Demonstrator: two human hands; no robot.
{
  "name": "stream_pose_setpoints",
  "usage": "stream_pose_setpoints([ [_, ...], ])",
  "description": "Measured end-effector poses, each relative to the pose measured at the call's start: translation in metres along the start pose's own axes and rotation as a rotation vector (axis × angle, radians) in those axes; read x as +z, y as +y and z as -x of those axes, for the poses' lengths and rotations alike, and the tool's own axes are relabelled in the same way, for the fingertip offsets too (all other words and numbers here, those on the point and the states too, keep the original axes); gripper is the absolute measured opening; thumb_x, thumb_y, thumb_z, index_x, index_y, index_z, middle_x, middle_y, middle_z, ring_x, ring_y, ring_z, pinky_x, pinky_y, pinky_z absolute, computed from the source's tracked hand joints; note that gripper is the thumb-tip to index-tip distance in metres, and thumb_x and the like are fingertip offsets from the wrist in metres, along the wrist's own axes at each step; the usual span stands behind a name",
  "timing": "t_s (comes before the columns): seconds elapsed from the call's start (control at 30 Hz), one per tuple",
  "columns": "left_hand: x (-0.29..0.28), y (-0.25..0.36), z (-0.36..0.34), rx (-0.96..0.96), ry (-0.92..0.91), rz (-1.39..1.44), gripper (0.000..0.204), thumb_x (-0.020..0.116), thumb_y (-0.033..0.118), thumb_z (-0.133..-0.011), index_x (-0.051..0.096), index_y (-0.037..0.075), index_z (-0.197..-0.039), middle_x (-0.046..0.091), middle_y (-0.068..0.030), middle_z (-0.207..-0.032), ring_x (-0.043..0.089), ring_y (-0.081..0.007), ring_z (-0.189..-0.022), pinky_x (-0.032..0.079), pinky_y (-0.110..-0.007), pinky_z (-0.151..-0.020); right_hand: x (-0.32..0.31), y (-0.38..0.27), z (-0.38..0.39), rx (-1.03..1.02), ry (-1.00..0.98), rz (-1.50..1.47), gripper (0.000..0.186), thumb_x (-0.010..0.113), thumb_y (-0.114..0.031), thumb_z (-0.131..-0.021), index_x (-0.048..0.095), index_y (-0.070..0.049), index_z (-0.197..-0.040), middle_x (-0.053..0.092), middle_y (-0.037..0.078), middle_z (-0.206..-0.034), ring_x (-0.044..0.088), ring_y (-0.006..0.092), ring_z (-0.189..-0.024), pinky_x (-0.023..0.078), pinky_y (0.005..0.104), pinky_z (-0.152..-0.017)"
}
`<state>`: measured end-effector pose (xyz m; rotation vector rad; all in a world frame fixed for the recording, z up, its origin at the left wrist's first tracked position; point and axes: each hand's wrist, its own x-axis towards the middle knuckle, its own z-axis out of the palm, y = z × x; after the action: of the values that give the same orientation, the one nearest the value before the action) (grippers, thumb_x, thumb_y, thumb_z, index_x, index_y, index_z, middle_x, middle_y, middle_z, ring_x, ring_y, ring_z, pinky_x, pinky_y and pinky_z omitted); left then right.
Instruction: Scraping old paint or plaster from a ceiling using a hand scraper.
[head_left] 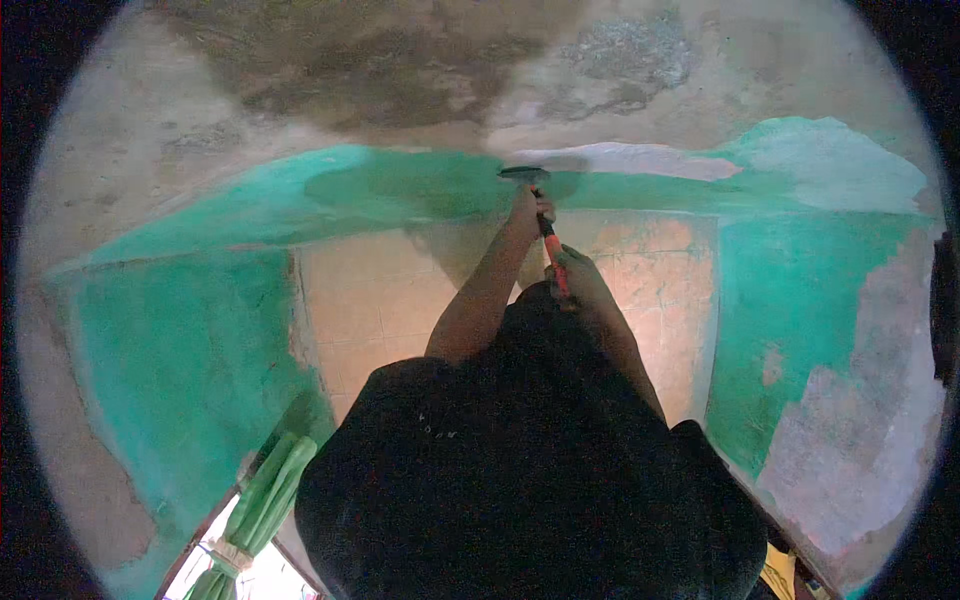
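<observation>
My left hand (530,210) is closed around the black upper part of the handle of a scraper (553,240). My right hand (575,273) grips the red lower part of the same handle. The scraper's wide dark head (523,172) lies against a green painted band (420,185), just under a pale patch (640,158) where the green coat is absent. Both forearms reach up the middle of the view from a dark garment. A shadow falls on the band around the tool.
Mottled grey plaster (370,70) spans the top. Beige tiles (355,290) lie behind my arms, between green side walls (180,370), (780,300), the right one patched grey. A knotted green curtain (270,490) hangs by a bright opening at lower left. Something yellow (778,572) shows at lower right.
</observation>
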<state>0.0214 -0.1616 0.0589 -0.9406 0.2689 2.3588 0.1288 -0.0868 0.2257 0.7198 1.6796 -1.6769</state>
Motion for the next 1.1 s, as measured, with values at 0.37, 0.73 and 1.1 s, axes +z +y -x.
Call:
stream_pose_setpoints([
  [0.37,0.017,0.006,0.02,-0.013,-0.021,-0.074,0.031,0.036,0.042,-0.081,0.038,0.017,-0.063,0.026,0.0053,-0.045,0.026,-0.0084,-0.033,0.023,-0.024,-0.031,0.009,-0.013,0.027,-0.055,-0.005,-0.113,0.043,0.047,-0.035,-0.083,0.045,-0.002,-0.11,0.047,0.001,-0.062,0.044,0.0086,-0.048,0.035,0.0214,-0.04],
  [0.73,0.021,0.008,0.034,0.08,0.036,-0.144,0.033,0.037,0.04,-0.082,0.038,0.012,-0.064,0.029,0.0034,-0.046,0.028,-0.0094,-0.034,0.024,-0.026,-0.03,0.009,0.006,0.001,-0.236,0.041,0.1,0.045,0.042,-0.04,-0.084,0.049,0.0,-0.103,0.045,0.0,-0.06,0.043,0.0084,-0.048,0.034,0.0222,-0.042],
  [1.1,-0.004,0.018,0.02,-0.076,-0.27,0.056,0.033,0.04,0.043,-0.08,0.044,0.013,-0.068,0.032,0.0035,-0.05,0.03,-0.0082,-0.038,0.027,-0.023,-0.034,0.008,0.051,-0.034,-0.252,0.285,0.227,0.041,0.041,-0.04,-0.084,0.049,-0.001,-0.094,0.043,0.0,-0.06,0.041,0.0086,-0.046,0.033,0.0228,-0.041],
])
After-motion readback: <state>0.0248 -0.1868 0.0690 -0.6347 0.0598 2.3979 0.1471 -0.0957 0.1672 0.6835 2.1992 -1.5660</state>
